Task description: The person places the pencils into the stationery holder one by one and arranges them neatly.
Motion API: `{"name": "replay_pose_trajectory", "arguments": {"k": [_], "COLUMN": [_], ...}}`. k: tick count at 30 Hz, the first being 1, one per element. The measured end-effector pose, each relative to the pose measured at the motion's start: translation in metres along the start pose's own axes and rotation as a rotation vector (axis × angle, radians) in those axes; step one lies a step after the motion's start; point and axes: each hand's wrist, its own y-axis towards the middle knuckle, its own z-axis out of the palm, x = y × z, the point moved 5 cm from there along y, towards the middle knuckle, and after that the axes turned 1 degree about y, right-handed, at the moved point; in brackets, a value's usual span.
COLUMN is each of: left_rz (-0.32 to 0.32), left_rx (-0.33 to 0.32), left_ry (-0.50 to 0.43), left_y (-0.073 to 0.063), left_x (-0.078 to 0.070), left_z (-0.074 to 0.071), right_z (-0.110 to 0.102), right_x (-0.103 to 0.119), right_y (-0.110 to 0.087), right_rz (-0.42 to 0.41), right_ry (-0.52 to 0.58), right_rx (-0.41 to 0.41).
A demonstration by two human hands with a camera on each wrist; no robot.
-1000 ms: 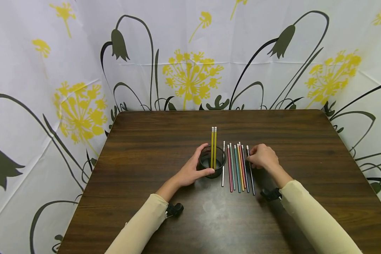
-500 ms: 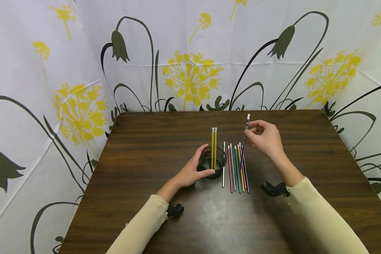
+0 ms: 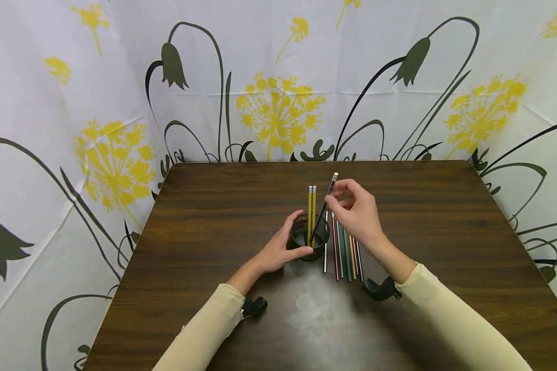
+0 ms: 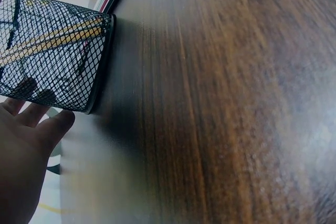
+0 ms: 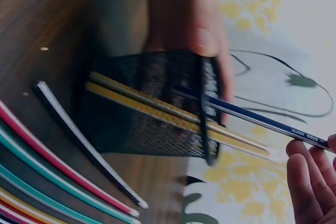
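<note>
Nearest are the two sleeves, each with a wrist camera just behind the fingers. The left hand holds the mesh cup, its fingers curled round the far side and its thumb on the near side, so the cup stands upright between them. Two yellow pencils stand inside it, rising past those fingers side by side; that much looks done. To the right, and a little farther off, the right hand pinches a dark pencil between thumb and fingers near its eraser end. The pencil leans away from these fingers, its lower end inside the cup's rim and seemingly short of the bottom, so I judge this one to be partway in and not yet let go. Below the right fingers, between them and the near part of the counter, lie the loose pencils, red, green, yellow and others, in a rough row beside the cup; these appear to be what is left. Beyond both hands' fingers hangs the flowered curtain.
</note>
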Motion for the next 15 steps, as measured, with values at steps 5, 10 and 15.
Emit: {"name": "replay_pose_trajectory", "arguments": {"k": [5,10,15], "left_rz": [-0.022,-0.057,-0.084], "left_rx": [0.005,0.002,0.011], "left_ry": [-0.024,-0.014,0.0], "left_y": [-0.002,-0.002,-0.001], "left_x": [-0.018,-0.011,0.005], "left_z": [-0.003,-0.003,-0.001], "right_z": [0.016,0.027,0.035], "right_x": [-0.007,-0.013,-0.016], "right_y": [-0.007,-0.013,-0.018], "right_rz": [-0.03,-0.04,-0.049], "right_ry": [-0.086,-0.11,-0.13], "right_rx": [0.068,0.12,0.159]}}
